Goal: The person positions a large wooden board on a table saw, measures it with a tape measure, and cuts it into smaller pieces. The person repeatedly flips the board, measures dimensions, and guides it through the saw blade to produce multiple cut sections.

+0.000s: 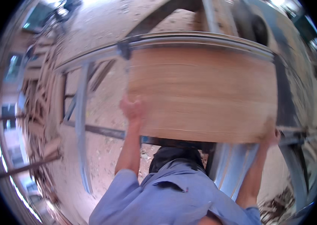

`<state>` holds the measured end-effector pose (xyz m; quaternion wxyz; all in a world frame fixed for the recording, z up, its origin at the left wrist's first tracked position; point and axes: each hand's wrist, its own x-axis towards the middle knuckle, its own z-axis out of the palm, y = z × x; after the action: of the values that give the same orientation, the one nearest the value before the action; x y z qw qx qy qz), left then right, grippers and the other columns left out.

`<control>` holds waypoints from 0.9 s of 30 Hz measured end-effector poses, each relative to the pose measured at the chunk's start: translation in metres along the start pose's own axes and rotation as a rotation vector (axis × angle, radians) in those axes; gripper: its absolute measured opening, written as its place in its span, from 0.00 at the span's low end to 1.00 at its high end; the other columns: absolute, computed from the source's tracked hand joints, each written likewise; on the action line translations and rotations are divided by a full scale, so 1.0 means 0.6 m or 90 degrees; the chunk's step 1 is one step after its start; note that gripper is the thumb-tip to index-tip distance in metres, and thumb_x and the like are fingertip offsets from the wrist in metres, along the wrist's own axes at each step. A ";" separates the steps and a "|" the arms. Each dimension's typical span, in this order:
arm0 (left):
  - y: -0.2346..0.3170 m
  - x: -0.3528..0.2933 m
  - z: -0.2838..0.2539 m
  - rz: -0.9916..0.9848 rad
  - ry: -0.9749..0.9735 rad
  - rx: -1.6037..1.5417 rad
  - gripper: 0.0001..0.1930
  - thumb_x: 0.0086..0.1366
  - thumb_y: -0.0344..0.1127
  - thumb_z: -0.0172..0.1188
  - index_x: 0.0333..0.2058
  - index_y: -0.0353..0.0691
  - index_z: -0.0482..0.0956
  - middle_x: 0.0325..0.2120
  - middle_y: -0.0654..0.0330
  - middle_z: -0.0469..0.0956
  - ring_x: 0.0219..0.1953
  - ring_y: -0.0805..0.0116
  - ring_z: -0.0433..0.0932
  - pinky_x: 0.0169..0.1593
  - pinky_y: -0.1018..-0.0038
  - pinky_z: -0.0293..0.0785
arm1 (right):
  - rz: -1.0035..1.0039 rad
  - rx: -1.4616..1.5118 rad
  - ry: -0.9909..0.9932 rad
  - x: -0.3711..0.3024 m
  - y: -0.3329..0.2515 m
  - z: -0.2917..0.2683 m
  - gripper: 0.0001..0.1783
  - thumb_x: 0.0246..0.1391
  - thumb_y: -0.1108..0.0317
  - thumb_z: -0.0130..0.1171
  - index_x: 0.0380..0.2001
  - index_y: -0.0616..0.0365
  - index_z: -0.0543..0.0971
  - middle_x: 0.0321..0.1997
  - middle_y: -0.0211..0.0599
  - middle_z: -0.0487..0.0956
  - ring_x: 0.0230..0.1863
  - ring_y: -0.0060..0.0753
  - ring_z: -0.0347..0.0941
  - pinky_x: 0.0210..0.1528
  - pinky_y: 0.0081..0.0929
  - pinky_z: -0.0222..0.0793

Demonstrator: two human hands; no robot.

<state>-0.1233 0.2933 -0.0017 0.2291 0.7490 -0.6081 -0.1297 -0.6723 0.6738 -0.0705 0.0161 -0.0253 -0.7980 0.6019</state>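
A wide, light-brown wooden panel (203,93) lies in front of me, its far edge against a long metal rail (199,39). My left hand (133,107) grips the panel's left edge, fingers curled around it. At the near right corner, my right hand (272,135) holds the panel too; motion blur softens its fingers. A dark clamp-like block (124,48) sits on the rail by the panel's far left corner. Beneath the panel's near right part, a grey metal slide or beam (235,165) shows. What supports the panel's middle is hidden under it.
A metal frame with an upright leg (81,123) stands to the left, and a dark crossbar (104,130) runs low beside it. Piled wood scraps (40,97) line the left wall. More offcuts (278,206) lie at lower right. A dark flat surface (286,93) borders the panel's right side.
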 end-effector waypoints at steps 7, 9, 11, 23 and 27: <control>0.067 -0.021 0.036 0.031 0.044 0.083 0.41 0.54 0.42 0.69 0.65 0.32 0.66 0.62 0.39 0.68 0.65 0.39 0.63 0.69 0.49 0.56 | -0.104 -0.280 0.043 -0.035 -0.054 0.027 0.16 0.49 0.64 0.69 0.38 0.63 0.84 0.44 0.40 0.83 0.46 0.38 0.77 0.54 0.35 0.71; 0.127 -0.018 0.049 0.247 0.066 0.052 0.42 0.53 0.41 0.70 0.66 0.35 0.65 0.63 0.41 0.67 0.66 0.40 0.62 0.70 0.49 0.55 | -0.306 -0.394 0.049 -0.064 -0.081 0.022 0.17 0.49 0.64 0.69 0.42 0.59 0.83 0.50 0.46 0.80 0.56 0.46 0.73 0.61 0.46 0.65; 0.162 0.013 0.112 0.388 0.082 0.076 0.45 0.52 0.41 0.72 0.67 0.36 0.64 0.66 0.42 0.64 0.69 0.43 0.60 0.71 0.50 0.53 | -0.435 -0.458 0.017 -0.112 -0.127 0.041 0.20 0.49 0.64 0.68 0.46 0.58 0.82 0.56 0.49 0.78 0.64 0.52 0.67 0.68 0.54 0.57; 0.567 0.116 0.199 0.528 -0.297 0.299 0.57 0.45 0.60 0.76 0.69 0.36 0.61 0.67 0.47 0.65 0.71 0.50 0.59 0.74 0.56 0.46 | -0.572 -0.370 -0.350 -0.291 -0.175 0.104 0.25 0.51 0.65 0.61 0.52 0.64 0.80 0.64 0.49 0.75 0.70 0.50 0.66 0.74 0.48 0.56; 0.587 0.135 0.214 0.516 -0.316 0.327 0.57 0.44 0.59 0.77 0.68 0.35 0.61 0.66 0.48 0.66 0.71 0.50 0.60 0.74 0.58 0.48 | -0.563 -0.374 -0.356 -0.286 -0.177 0.118 0.24 0.51 0.64 0.62 0.51 0.64 0.80 0.63 0.48 0.76 0.69 0.50 0.67 0.74 0.48 0.56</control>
<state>-0.4656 0.1360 0.0706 -0.0805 0.4328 -0.8964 -0.0512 -0.5071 0.5666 0.0130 0.0465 0.4652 -0.8398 0.2759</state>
